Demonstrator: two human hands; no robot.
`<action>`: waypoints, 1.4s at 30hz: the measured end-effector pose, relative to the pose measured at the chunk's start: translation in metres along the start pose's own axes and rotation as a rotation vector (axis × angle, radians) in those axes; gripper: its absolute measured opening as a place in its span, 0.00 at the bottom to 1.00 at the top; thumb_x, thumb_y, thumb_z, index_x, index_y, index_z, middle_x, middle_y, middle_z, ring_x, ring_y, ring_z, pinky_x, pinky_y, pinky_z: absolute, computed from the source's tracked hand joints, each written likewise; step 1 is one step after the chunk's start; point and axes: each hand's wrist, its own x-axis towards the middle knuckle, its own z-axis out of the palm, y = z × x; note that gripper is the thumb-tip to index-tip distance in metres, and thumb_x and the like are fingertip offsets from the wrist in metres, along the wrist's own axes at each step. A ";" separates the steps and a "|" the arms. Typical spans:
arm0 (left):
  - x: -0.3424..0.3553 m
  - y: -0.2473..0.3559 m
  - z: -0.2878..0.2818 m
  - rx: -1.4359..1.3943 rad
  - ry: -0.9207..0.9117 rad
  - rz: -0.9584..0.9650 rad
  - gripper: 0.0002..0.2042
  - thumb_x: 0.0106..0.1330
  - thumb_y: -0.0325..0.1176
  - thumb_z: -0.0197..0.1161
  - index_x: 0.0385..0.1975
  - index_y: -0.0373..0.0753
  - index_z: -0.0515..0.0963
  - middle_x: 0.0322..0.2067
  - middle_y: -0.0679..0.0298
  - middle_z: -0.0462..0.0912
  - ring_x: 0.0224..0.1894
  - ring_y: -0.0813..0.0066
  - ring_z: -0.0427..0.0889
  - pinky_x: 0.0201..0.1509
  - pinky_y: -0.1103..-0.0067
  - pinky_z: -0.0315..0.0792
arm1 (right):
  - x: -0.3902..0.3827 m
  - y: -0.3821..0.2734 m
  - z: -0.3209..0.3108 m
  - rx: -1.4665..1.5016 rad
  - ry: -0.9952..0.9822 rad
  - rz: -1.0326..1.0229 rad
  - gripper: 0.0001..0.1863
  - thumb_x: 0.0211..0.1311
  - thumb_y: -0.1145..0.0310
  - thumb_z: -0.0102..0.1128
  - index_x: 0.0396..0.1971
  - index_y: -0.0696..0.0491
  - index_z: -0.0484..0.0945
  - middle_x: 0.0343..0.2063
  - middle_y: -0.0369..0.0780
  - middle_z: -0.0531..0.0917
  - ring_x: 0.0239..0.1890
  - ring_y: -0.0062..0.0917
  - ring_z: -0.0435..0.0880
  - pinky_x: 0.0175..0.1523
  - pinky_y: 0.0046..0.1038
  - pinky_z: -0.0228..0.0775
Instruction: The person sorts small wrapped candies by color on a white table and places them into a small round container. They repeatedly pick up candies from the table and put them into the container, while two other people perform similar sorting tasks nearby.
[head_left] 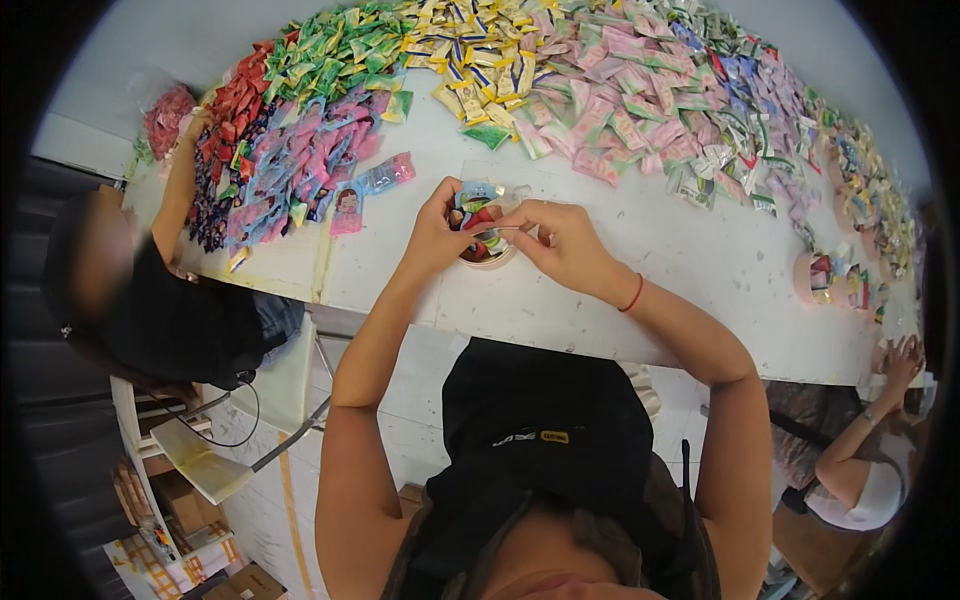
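A small round tub [490, 264] filled with wrapped sweets of several colours stands on the white table in front of me. My left hand [438, 232] is wrapped around its left side, with the thumb reaching over the rim. My right hand [560, 243] is over the tub's right side, thumb and fingers pinched together above the sweets. What the pinch holds, if anything, is too small to make out. A pale blue packet [482, 190] shows at the tub's far side. Pink and blue packets [350, 203] lie to the left of my left hand.
Heaped packets, green [345, 50], yellow [480, 60] and pink [610, 110], line the far side of the white table [600, 290]. More filled tubs [822, 278] stand at the right. One person [180, 310] works at the left, another [860, 470] at the right.
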 end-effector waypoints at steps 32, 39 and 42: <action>-0.027 0.009 0.005 -0.189 0.022 0.005 0.20 0.59 0.23 0.70 0.51 0.35 0.73 0.39 0.69 0.79 0.39 0.85 0.74 0.44 0.86 0.69 | 0.157 0.029 -0.023 -0.378 0.034 -0.280 0.10 0.55 0.73 0.65 0.38 0.54 0.80 0.41 0.40 0.81 0.38 0.27 0.82 0.41 0.27 0.75; -0.023 0.008 0.012 -0.269 0.061 0.031 0.21 0.59 0.22 0.70 0.52 0.35 0.72 0.37 0.68 0.81 0.38 0.86 0.76 0.43 0.85 0.72 | 0.008 -0.029 -0.007 -0.052 -0.102 -0.034 0.12 0.55 0.71 0.70 0.39 0.53 0.79 0.27 0.37 0.76 0.29 0.25 0.78 0.33 0.26 0.72; -0.024 0.008 0.007 -0.213 -0.005 0.050 0.22 0.59 0.22 0.70 0.53 0.35 0.71 0.41 0.65 0.82 0.42 0.84 0.78 0.47 0.83 0.73 | 0.002 -0.008 0.003 -0.402 -0.061 -0.228 0.15 0.54 0.68 0.72 0.41 0.52 0.80 0.29 0.39 0.77 0.34 0.31 0.79 0.35 0.30 0.73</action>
